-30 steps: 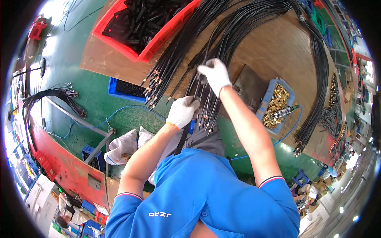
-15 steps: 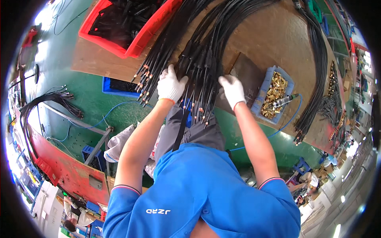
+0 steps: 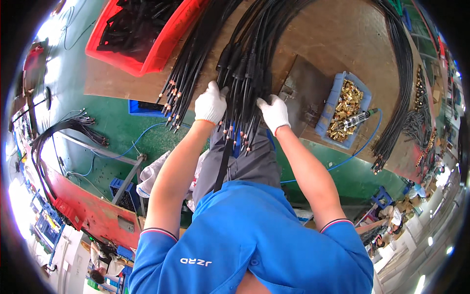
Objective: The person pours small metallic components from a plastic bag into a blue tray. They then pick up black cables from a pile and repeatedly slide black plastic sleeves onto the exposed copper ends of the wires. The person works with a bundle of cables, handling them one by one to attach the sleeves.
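Note:
A bundle of black cables [image 3: 242,90] with thick dark sleeves hangs over the near table edge, its copper-coloured tips pointing down toward my lap. On its left side my left hand [image 3: 210,104], in a white glove, has its fingers curled against the outer cables. From the right, my right hand [image 3: 274,112], gloved too, closes its thumb and fingers on the cables at that edge. Some fingertips are hidden among the strands. Left of the bundle lies another group of black cables [image 3: 188,68] with copper-coloured ends.
A red bin [image 3: 161,54] of black parts stands at the far left. On the right, a blue tray [image 3: 323,125] holds brass-coloured fittings [image 3: 353,95] and a hand tool [image 3: 356,119] with a blue hose. A metal plate [image 3: 306,83] and more black cables [image 3: 399,108] lie nearby.
My right hand has moved left, onto the cables, and my left hand's fingers have drawn in. The gap between the hands has narrowed. The view has shifted slightly.

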